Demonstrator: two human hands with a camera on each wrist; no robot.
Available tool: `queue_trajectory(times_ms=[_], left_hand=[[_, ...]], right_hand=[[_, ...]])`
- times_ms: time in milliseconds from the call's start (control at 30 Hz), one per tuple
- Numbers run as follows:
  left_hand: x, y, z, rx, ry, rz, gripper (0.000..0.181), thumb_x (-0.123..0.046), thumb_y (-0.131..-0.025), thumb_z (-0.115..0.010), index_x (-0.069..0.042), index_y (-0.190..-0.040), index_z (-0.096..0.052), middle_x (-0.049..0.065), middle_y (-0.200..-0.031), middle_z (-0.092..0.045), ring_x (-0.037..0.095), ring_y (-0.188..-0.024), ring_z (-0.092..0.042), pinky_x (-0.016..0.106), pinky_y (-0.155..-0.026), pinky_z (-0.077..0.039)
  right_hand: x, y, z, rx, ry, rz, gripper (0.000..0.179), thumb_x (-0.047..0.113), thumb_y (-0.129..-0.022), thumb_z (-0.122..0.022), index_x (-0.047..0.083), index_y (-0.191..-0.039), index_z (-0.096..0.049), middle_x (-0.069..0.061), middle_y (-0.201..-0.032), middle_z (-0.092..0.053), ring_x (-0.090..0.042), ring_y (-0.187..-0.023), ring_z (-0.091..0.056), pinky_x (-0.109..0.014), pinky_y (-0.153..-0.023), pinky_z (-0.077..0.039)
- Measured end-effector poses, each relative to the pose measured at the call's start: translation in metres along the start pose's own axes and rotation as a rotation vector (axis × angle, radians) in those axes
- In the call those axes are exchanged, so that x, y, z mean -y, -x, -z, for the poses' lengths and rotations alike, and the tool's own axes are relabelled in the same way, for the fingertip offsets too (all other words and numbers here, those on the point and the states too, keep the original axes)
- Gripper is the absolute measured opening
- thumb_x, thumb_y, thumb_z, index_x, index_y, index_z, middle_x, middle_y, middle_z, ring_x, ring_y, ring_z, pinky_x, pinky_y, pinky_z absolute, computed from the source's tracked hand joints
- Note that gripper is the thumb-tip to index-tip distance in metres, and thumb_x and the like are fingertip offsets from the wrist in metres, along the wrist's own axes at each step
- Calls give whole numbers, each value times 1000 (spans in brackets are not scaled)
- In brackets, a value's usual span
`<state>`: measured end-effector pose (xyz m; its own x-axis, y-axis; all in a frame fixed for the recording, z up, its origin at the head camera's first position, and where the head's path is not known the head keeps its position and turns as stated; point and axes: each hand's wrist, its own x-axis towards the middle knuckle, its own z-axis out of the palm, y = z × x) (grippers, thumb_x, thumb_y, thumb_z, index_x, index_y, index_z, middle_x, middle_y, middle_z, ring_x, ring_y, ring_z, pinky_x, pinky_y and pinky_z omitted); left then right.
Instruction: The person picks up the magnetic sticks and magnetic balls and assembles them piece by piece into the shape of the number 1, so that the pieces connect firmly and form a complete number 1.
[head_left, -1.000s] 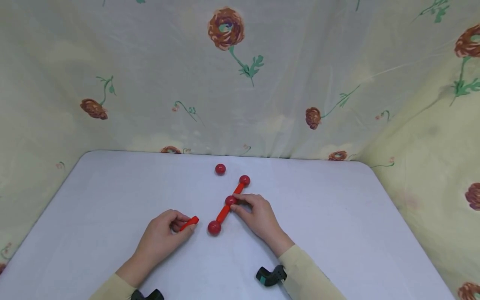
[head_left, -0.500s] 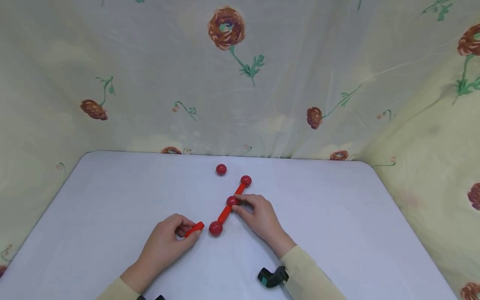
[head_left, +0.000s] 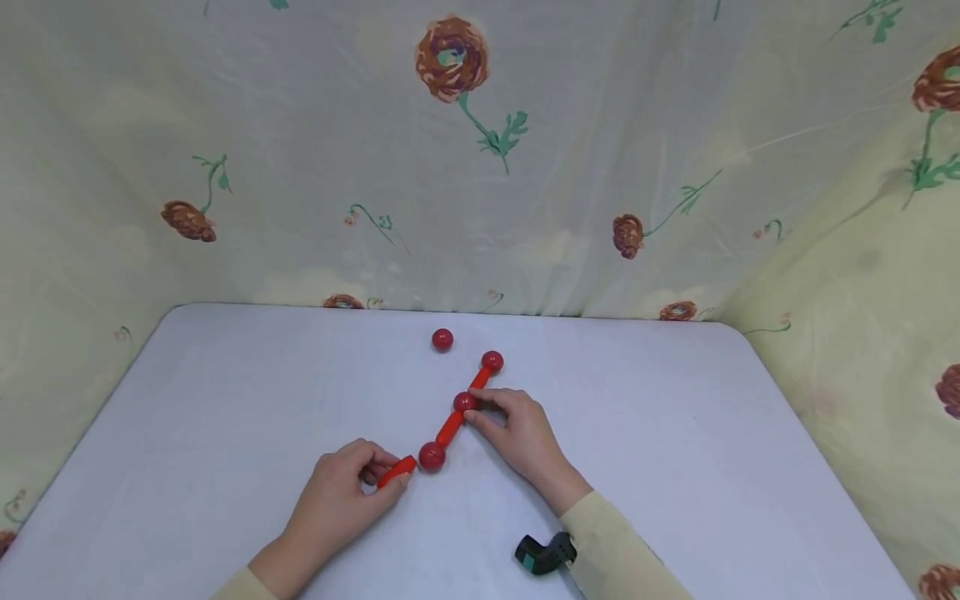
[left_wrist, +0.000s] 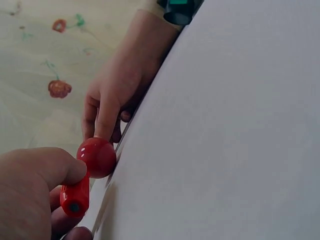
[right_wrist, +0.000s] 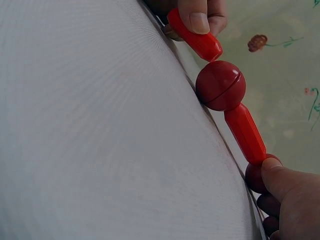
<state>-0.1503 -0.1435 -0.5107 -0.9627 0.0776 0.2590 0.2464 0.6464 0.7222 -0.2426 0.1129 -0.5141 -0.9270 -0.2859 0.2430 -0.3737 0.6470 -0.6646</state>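
A chain of red balls and red rods lies slantwise on the white table. My right hand (head_left: 521,437) pinches its middle ball (head_left: 464,402) between thumb and fingers. The near end ball (head_left: 432,457) joins the middle one by a faceted rod (right_wrist: 245,133); another rod (head_left: 480,378) leads to the far end ball (head_left: 492,361). A loose red rod (head_left: 396,472) is pinched in my left hand (head_left: 341,500). In the right wrist view its tip is very close to the near end ball; whether they touch I cannot tell.
A single red ball (head_left: 442,339) lies apart near the back edge of the white table (head_left: 285,375). Flower-printed cloth (head_left: 337,150) hangs behind the table and along its sides. A black wrist device (head_left: 545,554) sits at the right sleeve.
My left hand has moved right and toward the near table edge, bringing its rod from a gap away up to the near end ball. The right hand keeps its hold almost unmoved.
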Motion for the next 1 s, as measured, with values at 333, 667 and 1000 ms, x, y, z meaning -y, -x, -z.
queue_trajectory(times_ms=[333, 667, 1000], left_hand=[[-8, 5, -3, 20, -70, 23, 18, -28, -77, -85, -28, -86, -69, -21, -74, -56, 4, -55, -44, 24, -55, -40], [-12, 5, -9, 1, -130, -7, 18, -31, -77, -85, -29, -85, -68, -23, -75, -56, 0, -56, -42, 28, -63, -37], [-18, 7, -11, 5, -187, 15, 16, -31, -78, -82, -25, -82, -68, -21, -71, -57, 1, -53, -43, 25, -57, -40]], right_hand=[[2, 0, 0, -3, -14, -1, 36, 32, -90, -74, 26, -125, -69, 15, -112, -67, -9, -105, -58, -32, -90, -50], [-1, 1, 1, -8, -16, 10, 35, 32, -90, -74, 26, -124, -69, 16, -112, -67, -8, -104, -58, -31, -89, -50], [0, 1, 0, -15, -17, 9, 36, 31, -89, -75, 26, -124, -69, 16, -111, -67, -9, -104, -59, -32, -89, -51]])
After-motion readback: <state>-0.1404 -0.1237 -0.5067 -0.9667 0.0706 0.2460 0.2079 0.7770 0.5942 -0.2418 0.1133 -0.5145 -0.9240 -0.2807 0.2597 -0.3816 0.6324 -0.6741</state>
